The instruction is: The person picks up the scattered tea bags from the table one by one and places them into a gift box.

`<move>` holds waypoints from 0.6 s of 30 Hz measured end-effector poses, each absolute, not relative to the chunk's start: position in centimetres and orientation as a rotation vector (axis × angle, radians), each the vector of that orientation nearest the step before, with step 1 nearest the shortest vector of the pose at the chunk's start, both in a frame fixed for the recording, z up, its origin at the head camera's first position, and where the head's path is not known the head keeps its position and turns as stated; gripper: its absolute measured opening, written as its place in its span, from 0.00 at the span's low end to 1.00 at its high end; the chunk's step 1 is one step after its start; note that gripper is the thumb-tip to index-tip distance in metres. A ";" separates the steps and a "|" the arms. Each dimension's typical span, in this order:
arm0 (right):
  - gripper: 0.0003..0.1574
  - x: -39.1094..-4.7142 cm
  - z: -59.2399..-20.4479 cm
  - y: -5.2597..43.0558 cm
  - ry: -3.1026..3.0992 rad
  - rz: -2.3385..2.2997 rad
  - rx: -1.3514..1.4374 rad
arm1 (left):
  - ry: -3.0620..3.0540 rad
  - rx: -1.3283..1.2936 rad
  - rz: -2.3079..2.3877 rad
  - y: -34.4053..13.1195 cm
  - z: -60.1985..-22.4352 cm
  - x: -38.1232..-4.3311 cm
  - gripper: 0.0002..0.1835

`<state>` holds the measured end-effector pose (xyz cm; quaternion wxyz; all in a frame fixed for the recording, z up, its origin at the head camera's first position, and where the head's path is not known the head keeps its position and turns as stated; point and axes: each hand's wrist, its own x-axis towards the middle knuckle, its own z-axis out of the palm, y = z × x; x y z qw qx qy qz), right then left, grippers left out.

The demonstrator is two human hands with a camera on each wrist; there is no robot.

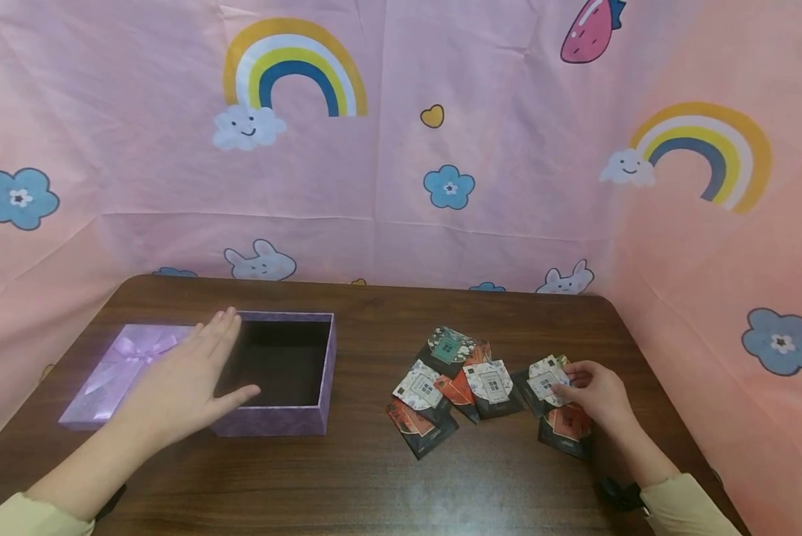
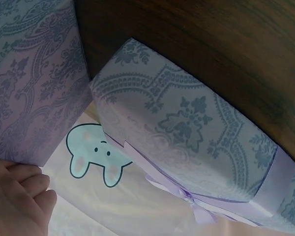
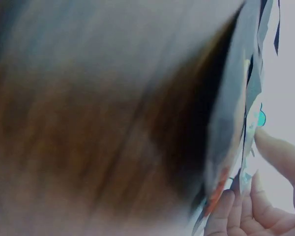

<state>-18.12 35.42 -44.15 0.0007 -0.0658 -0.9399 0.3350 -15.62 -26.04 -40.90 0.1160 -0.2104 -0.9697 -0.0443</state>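
My left hand (image 1: 188, 380) lies along the left side of an open purple box (image 1: 273, 421), fingers straight and thumb over its rim. In the left wrist view, the fingers (image 2: 37, 184) touch the box's patterned wall (image 2: 37, 83). Dark lining shows inside the box. On the right, my right hand (image 1: 598, 391) pinches a white-and-black sachet (image 1: 544, 381) by its right edge. A red-and-black sachet (image 1: 568, 426) lies just below it. The right wrist view shows the thumb (image 3: 280, 152) against the sachets edge-on.
The purple lid (image 1: 95, 391) with a ribbon bow rests left of the box, partly behind my left hand. Several white, red and green sachets (image 1: 422, 388) lie in an overlapping pile mid-table. A printed pink cloth (image 1: 401, 149) hangs behind the brown table (image 1: 374, 491).
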 end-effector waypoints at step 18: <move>0.14 -19.1 -40.4 34.7 -2.839 0.978 -0.124 | -2.876 -0.622 -0.100 -26.0 -40.8 -15.7 0.61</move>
